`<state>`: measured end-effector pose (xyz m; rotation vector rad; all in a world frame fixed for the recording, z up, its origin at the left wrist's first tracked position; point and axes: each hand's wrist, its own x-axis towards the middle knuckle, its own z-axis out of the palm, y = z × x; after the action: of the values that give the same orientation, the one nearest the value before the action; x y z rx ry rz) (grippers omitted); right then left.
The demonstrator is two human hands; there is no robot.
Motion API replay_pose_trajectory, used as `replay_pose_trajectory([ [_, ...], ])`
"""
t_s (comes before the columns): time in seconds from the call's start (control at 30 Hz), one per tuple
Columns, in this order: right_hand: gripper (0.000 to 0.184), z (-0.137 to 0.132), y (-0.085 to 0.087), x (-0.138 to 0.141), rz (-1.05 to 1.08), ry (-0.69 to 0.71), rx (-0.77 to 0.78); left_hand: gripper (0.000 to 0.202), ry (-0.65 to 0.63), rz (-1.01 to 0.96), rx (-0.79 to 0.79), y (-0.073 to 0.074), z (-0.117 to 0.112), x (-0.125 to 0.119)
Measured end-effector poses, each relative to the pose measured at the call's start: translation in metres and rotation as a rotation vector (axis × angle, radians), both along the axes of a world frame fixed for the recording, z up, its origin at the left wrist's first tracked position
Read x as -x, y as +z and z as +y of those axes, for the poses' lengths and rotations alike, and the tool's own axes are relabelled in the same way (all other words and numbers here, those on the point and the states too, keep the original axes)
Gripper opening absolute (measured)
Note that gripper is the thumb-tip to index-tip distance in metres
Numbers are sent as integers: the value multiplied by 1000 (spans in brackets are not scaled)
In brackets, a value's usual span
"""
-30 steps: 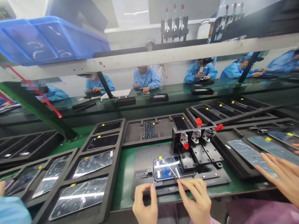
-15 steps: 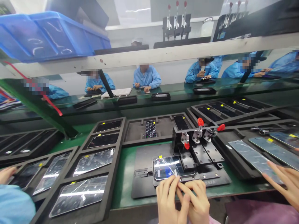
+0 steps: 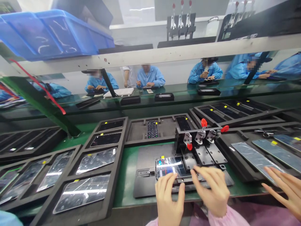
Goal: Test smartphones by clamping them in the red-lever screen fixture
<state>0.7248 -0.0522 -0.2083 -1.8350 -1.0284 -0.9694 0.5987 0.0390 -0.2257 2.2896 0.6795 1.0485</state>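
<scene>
A phone (image 3: 168, 164) with a glossy film lies face up in a black fixture (image 3: 145, 160) on the green bench. My left hand (image 3: 168, 196) rests flat on the phone's near edge, fingers stretched out and holding nothing. My right hand (image 3: 211, 188) reaches over the fixture's right side. Its fingers are spread and curved, and the forefinger touches the black clamp plate (image 3: 189, 161) beside the phone. Three red-handled toggle clamps (image 3: 202, 135) stand just behind.
Black foam trays (image 3: 118, 147) of screens and film-covered panels fill the left. Another tray (image 3: 224, 149) with long panels lies to the right, where a co-worker's hand (image 3: 285, 186) hovers. A conveyor (image 3: 178, 103) runs behind, and a blue bin (image 3: 54, 34) sits on the shelf above.
My hands have parted. The left now lies flat on the phone's near edge. The right has moved right and forward onto the clamp plate. The view has shifted slightly.
</scene>
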Motion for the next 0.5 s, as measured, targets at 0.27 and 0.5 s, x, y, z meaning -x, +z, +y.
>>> replay_pose_trajectory([
  [0.27,54,44,40,-45,-31,-256,424,27,202,6,64,-1,35,-1],
  [0.5,48,34,73,-40,41,-86,206,30,159,-28,282,-5,53,1],
])
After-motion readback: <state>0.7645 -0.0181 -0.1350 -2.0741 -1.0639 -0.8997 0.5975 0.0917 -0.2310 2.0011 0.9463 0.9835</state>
